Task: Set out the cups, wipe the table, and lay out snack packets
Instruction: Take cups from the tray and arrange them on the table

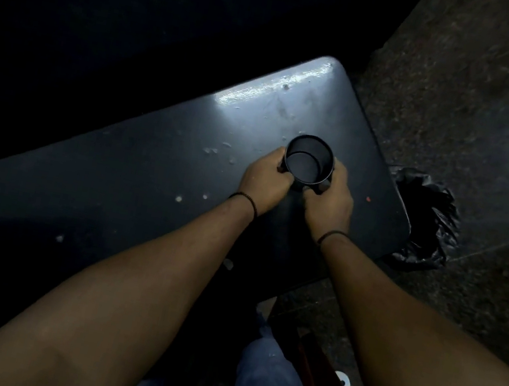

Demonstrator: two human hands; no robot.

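Observation:
A dark cup (308, 159), upright with its mouth facing me, is held over the right part of a dark table (147, 174). It may be a stack of cups, since a second rim shows inside, but I cannot tell. My left hand (265, 181) grips its left side. My right hand (330, 199) grips its right side and lower edge. Whether the cup rests on the table or hangs just above it is unclear. No snack packets or cloth are in view.
Small pale crumbs (211, 150) and a red speck (368, 199) dot the tabletop. A black bin bag (425, 219) sits on the floor by the table's right edge. A red-brown chair frame (324, 385) stands near my leg. The scene is very dark.

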